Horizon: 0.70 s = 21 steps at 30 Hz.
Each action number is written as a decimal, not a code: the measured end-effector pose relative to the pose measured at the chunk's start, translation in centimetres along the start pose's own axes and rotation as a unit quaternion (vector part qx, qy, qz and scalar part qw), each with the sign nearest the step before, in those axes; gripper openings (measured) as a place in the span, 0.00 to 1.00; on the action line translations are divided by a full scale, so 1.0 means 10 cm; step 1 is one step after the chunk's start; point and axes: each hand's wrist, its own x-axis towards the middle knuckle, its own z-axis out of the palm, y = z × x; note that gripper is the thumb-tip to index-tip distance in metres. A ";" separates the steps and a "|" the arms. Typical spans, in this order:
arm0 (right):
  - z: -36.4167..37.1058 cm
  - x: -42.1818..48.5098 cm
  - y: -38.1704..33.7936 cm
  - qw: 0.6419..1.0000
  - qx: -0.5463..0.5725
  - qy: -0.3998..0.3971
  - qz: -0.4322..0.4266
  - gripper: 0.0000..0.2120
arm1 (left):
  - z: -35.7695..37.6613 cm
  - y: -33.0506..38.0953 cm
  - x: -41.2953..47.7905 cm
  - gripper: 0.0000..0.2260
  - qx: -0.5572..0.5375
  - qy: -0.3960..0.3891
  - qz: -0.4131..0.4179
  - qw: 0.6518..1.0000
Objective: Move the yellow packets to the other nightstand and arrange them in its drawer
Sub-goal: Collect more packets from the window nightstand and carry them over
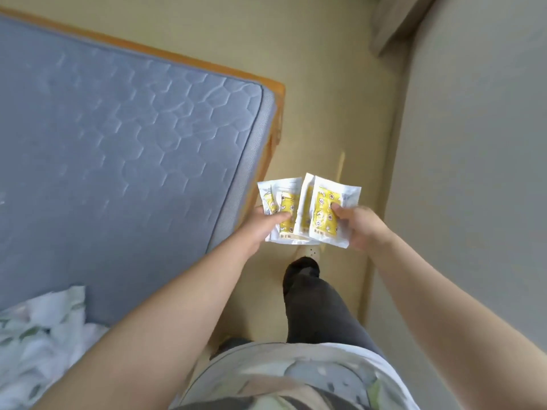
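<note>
I hold several yellow-and-white packets fanned out in front of me above the floor. My left hand [263, 224] grips the left bunch of packets [282, 207], thumb across their lower part. My right hand [359, 227] pinches the right bunch of packets [324, 214], thumb on the yellow print. The two bunches overlap in the middle. No nightstand or drawer is in view.
A bed with a bare blue-grey quilted mattress [118, 149] on an orange wooden frame [275, 119] fills the left. Crumpled bedding [38, 335] lies at its lower left. A beige floor strip [325, 99] runs ahead between the bed and a grey wall [473, 173]. My leg [313, 303] is mid-step below the packets.
</note>
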 end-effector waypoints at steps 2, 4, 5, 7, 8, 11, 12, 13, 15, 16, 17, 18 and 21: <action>-0.27 0.20 -0.48 1.000 0.007 0.016 -0.001 0.06 | 0.37 0.46 0.28 0.27 0.015 -0.012 -0.001 1.000; -0.53 0.37 -0.93 0.999 0.013 0.032 -0.005 0.04 | 0.72 0.89 0.54 0.14 0.014 -0.020 -0.006 1.000; -0.64 0.45 -1.15 0.999 0.012 0.041 -0.009 0.03 | 0.84 1.07 0.68 0.09 0.011 -0.019 -0.009 1.000; -0.84 0.62 -1.55 0.998 0.012 0.063 -0.018 0.02 | 1.06 1.37 0.93 0.08 0.010 -0.022 -0.012 1.000; -0.92 0.70 -1.74 0.997 0.011 0.071 -0.019 0.02 | 1.14 1.51 1.05 0.10 0.009 -0.024 -0.010 1.000; -1.03 0.98 -2.25 0.997 0.001 0.082 -0.016 0.03 | 1.34 1.97 1.37 0.08 0.004 -0.039 -0.014 0.999; -1.04 1.10 -2.42 0.996 -0.007 0.086 -0.015 0.03 | 1.40 2.13 1.51 0.07 0.000 -0.043 -0.015 0.999; -1.04 1.22 -2.58 0.996 -0.017 0.089 -0.013 0.04 | 1.44 2.28 1.64 0.07 -0.005 -0.051 -0.020 0.998; -1.02 1.49 -2.93 0.994 -0.046 0.101 -0.010 0.06 | 1.49 2.62 1.92 0.11 -0.006 -0.054 -0.019 0.998; -1.02 1.65 -3.12 0.992 -0.057 0.109 -0.009 0.07 | 1.50 2.79 2.10 0.16 -0.006 -0.050 -0.015 0.999; -1.01 1.80 -3.33 0.991 -0.064 0.117 -0.009 0.08 | 1.51 2.96 2.28 0.23 -0.002 -0.049 -0.013 0.999; -1.00 1.94 -3.55 0.990 -0.070 0.123 -0.009 0.08 | 1.51 3.15 2.47 0.30 -0.002 -0.052 -0.007 0.999; -0.91 2.40 -4.25 0.989 -0.067 0.130 -0.005 0.09 | 1.49 3.75 3.11 0.39 -0.009 -0.055 -0.012 0.998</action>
